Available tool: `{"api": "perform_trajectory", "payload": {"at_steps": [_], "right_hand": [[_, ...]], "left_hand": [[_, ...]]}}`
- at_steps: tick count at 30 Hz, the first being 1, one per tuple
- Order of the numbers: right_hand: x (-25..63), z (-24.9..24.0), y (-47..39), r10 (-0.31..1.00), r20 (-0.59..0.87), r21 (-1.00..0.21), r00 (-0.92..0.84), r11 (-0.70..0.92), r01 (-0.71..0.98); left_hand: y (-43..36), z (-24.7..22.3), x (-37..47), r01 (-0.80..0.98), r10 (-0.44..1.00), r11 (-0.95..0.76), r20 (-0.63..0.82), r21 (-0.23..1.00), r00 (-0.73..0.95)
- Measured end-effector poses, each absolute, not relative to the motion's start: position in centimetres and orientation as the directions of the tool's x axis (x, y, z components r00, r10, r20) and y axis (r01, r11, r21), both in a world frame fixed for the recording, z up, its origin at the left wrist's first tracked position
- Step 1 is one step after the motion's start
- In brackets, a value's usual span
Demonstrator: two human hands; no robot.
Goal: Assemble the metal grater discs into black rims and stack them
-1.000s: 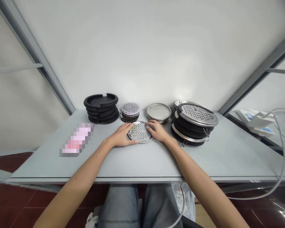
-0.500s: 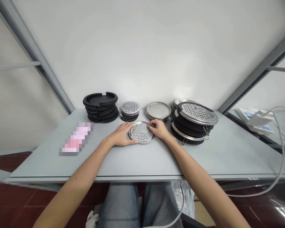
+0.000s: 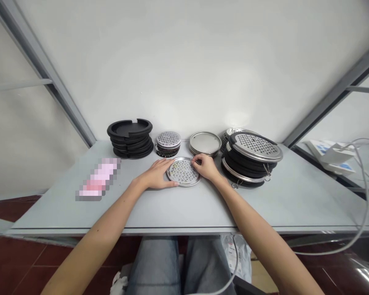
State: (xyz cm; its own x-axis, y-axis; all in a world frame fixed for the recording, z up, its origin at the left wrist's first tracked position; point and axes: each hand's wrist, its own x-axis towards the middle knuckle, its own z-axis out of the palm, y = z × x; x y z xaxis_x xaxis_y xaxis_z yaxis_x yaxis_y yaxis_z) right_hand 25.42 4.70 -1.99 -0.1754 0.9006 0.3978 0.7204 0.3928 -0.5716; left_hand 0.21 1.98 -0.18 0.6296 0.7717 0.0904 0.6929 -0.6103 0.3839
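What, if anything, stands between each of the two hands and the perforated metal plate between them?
Nothing visible does: the left hand cups the left rim of the perforated metal plate, and the right hand has its fingertips at the far right rim.

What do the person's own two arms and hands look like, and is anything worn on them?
Both the left hand and the right hand are gloveless. The forearms show no sleeves, and no watch or bracelet is visible at either wrist. I see no rings either.
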Motion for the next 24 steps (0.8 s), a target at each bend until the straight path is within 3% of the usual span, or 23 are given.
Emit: {"api": "perform_trajectory", "payload": {"at_steps": [24], "right_hand": [[25.37,-2.37,4.71,0.868,0.434,-0.504,-0.242,0.456,0.733]], "left_hand": [[2.05,-0.26,0.12,0.677,0.771,-0.61,0.112,0.413,0.627]]}}
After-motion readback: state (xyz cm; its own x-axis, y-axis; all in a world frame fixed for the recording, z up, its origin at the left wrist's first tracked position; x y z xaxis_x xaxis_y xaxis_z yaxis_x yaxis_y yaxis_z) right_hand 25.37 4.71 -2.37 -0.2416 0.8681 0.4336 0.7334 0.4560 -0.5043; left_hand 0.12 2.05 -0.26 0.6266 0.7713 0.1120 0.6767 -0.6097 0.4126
